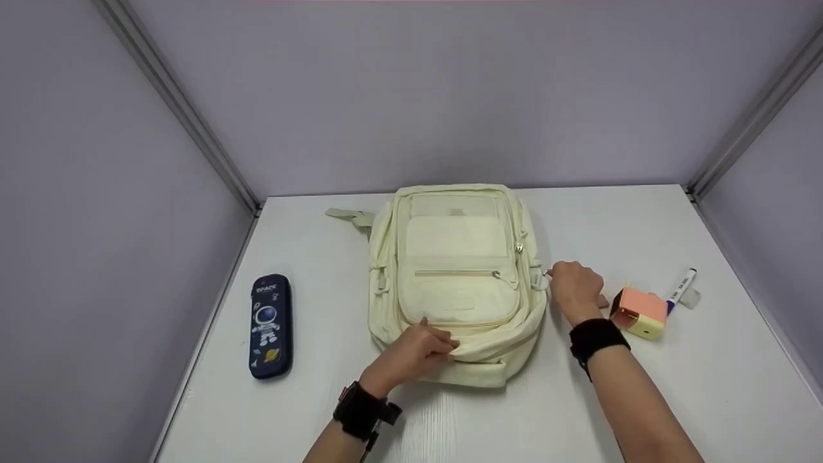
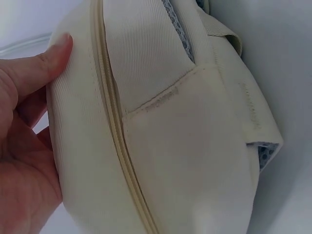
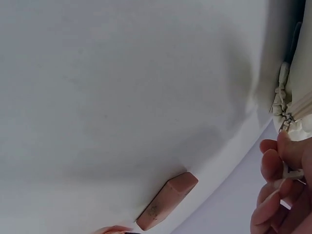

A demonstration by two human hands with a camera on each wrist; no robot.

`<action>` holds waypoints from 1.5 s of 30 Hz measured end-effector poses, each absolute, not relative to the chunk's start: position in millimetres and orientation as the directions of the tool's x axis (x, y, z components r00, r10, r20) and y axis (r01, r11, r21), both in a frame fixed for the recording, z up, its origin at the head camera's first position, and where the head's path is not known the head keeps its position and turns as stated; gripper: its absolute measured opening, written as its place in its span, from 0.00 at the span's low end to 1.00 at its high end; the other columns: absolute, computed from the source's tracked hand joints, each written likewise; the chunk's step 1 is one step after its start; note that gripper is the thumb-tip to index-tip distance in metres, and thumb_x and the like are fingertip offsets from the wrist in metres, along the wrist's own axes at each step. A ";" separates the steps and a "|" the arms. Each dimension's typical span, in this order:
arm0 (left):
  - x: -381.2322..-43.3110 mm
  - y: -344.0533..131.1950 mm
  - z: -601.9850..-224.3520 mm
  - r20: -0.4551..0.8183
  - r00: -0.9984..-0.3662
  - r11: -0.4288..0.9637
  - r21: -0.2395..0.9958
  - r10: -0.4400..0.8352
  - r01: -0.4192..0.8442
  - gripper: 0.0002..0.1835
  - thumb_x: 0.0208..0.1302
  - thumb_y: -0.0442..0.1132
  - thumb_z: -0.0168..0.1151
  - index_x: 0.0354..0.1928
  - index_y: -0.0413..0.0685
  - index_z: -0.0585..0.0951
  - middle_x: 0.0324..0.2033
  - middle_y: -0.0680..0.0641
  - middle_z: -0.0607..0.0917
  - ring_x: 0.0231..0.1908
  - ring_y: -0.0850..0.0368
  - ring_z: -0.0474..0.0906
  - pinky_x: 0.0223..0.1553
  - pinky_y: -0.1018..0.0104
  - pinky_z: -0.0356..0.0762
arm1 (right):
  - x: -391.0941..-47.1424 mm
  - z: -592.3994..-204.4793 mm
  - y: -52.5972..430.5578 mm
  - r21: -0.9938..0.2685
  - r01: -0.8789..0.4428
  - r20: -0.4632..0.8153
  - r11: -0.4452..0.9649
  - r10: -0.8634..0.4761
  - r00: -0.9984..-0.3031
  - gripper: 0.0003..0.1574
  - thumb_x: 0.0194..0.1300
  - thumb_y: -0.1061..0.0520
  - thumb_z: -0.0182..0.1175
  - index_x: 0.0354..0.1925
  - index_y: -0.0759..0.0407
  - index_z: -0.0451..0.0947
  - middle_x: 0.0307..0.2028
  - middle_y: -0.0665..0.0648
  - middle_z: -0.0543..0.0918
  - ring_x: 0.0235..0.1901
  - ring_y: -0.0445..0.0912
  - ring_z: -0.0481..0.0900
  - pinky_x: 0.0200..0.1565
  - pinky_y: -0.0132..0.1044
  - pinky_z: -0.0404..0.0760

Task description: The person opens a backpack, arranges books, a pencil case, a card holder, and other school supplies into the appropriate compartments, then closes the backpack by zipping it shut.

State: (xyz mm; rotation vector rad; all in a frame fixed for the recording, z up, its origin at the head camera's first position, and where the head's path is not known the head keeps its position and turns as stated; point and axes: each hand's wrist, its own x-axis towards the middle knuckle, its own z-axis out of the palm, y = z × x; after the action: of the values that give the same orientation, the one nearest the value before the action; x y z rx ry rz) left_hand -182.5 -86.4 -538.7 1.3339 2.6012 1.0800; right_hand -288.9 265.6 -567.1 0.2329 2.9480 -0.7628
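Observation:
A cream backpack [image 1: 458,236] lies front side up on the white table. My left hand [image 1: 415,352] grips its lower front edge; in the left wrist view the thumb [image 2: 58,53] presses the fabric beside a long zipper [image 2: 117,122], with the fingers partly hidden behind. At the bag's right side, my right hand [image 1: 575,289] pinches a zipper pull [image 3: 284,126] between thumb and fingertips. A light-coloured tab [image 3: 292,172] shows among the curled fingers. Another zipper pull [image 1: 519,247] hangs on the front panel's right edge.
A navy astronaut pencil case [image 1: 270,326] lies on the left. Right of my right hand are a pinkish eraser [image 3: 168,201], an orange-and-yellow box-shaped item [image 1: 642,312], a marker [image 1: 683,287] and a small translucent piece [image 1: 691,298]. Grey panels [image 1: 450,96] enclose the table.

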 end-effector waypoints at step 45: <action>-190.7 -84.0 -566.0 -0.093 -0.866 0.834 0.339 0.491 0.436 0.41 0.62 0.69 0.50 0.76 0.69 0.57 0.77 0.45 0.37 0.74 0.41 0.27 0.57 0.20 0.39 | -309.5 -550.0 220.2 -0.364 -0.279 -0.040 0.889 -0.314 -0.948 0.32 0.77 0.63 0.43 0.75 0.64 0.53 0.75 0.65 0.51 0.65 0.69 0.59 0.54 0.66 0.68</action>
State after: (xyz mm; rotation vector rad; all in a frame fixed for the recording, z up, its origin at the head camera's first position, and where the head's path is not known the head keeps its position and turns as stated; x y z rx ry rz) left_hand -190.7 -84.0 -566.0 0.7237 2.8377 0.4618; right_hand -309.5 220.2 -550.0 -0.4661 2.9574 -0.5475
